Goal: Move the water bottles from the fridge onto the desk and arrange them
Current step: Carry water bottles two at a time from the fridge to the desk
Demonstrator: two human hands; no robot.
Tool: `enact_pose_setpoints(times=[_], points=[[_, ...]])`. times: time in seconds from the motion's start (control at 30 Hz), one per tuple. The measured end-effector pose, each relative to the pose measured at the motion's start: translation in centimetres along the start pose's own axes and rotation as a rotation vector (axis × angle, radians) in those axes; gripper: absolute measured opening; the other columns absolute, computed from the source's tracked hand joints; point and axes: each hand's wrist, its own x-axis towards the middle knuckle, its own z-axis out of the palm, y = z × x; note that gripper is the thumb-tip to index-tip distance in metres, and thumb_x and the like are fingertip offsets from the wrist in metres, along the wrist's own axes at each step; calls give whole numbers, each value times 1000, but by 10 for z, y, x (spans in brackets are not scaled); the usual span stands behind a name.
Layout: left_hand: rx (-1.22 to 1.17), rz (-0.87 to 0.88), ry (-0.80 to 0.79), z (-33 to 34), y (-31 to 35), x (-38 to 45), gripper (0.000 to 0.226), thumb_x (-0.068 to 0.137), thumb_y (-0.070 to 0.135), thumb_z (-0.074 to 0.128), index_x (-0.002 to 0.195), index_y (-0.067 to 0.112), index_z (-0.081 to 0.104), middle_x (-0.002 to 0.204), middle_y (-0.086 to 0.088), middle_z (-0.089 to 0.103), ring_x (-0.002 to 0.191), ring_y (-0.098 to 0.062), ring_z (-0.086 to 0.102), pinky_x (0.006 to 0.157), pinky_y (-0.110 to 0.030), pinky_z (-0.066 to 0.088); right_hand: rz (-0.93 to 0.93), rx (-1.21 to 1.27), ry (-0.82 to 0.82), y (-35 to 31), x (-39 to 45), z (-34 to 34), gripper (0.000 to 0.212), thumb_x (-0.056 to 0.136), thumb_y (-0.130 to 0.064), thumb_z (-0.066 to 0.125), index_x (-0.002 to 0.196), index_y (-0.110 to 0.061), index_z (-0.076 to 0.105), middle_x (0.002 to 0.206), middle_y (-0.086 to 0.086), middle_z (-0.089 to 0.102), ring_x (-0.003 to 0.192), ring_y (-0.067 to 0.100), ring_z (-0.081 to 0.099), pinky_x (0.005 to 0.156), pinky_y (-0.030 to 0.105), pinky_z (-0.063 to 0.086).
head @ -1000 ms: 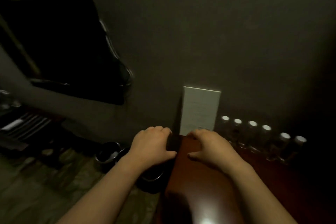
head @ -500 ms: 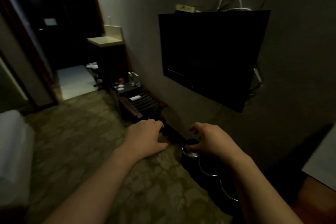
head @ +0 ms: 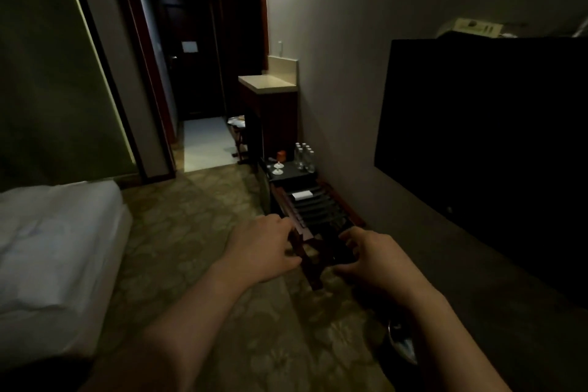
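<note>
Several clear water bottles [head: 304, 156] with white caps stand in a tight group on a low black cabinet [head: 288, 177] against the right wall, well ahead of me. My left hand [head: 264, 247] and my right hand [head: 372, 259] hang in front of me, palms down, fingers loosely curled and apart, holding nothing. Both hands are far short of the bottles. The desk is out of view.
A slatted wooden luggage rack [head: 313, 216] stands between my hands and the black cabinet. A dark TV [head: 483, 149] hangs on the right wall. A white bed [head: 54, 251] fills the left. A tall counter [head: 269, 99] and a doorway [head: 203, 67] lie beyond, across patterned carpet [head: 191, 216].
My view has swung left from the desk and its row of bottles toward the room and hallway. Both hands stayed empty in front of me.
</note>
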Motion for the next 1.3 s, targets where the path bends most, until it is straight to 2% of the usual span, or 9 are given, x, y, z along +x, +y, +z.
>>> enact_pose_setpoints(times=[0.17,0.37,0.5,0.6,0.73,0.83,0.93,1.07,1.3], points=[[12,-9,32,-6,-54,125,59,81,63,59,129,29,54,124,6,60,111,-16,57,83,-34,51,26,32,1,0,143,-10,62,76,-44,79,130,-30,53,121,-7,63,102,10,61,84,29,54],[10,-44,51,4,-134,244,59,81,64,58,130,31,53,125,6,60,111,-16,58,87,-38,52,-21,34,-1,-17,299,-14,69,73,-41,81,134,-30,51,121,-6,65,103,10,63,85,30,56],[-17,-105,48,28,-205,303,59,79,67,57,126,33,54,121,9,61,106,-14,59,85,-38,53,-50,38,-29,-37,391,7,75,72,-41,82,137,-34,45,124,-7,63,104,10,63,84,29,55],[-57,-127,66,45,-257,351,56,79,66,60,125,34,55,119,10,61,103,-13,59,82,-36,54,-80,12,-23,-53,459,26,77,74,-39,81,140,-31,43,131,-5,59,110,12,60,87,29,53],[-81,-122,96,68,-336,433,62,79,65,62,132,35,51,125,8,59,109,-15,57,81,-35,53,-67,25,-11,-78,559,58,78,77,-37,80,143,-30,39,130,-4,59,107,9,60,85,24,52],[-70,-76,116,74,-395,503,63,79,66,62,132,35,50,124,8,59,108,-15,58,77,-32,51,-32,39,23,-100,638,73,79,77,-38,80,144,-29,40,128,-3,61,98,7,60,76,16,47],[-52,-1,117,72,-441,566,62,80,63,64,132,32,51,123,7,59,107,-15,59,80,-33,53,16,31,49,-122,706,75,77,75,-39,81,142,-29,43,123,-4,62,87,1,55,74,16,46],[-61,77,120,73,-486,642,62,78,61,65,131,31,51,122,7,59,107,-16,59,80,-37,56,90,8,81,-136,782,74,73,73,-40,81,138,-30,47,124,-5,61,99,6,59,81,21,49],[-91,178,55,117,-549,795,58,78,63,64,126,31,52,123,7,56,107,-17,59,80,-39,55,239,2,96,-126,934,90,70,75,-39,80,136,-29,47,125,-5,60,102,10,60,85,27,53]])
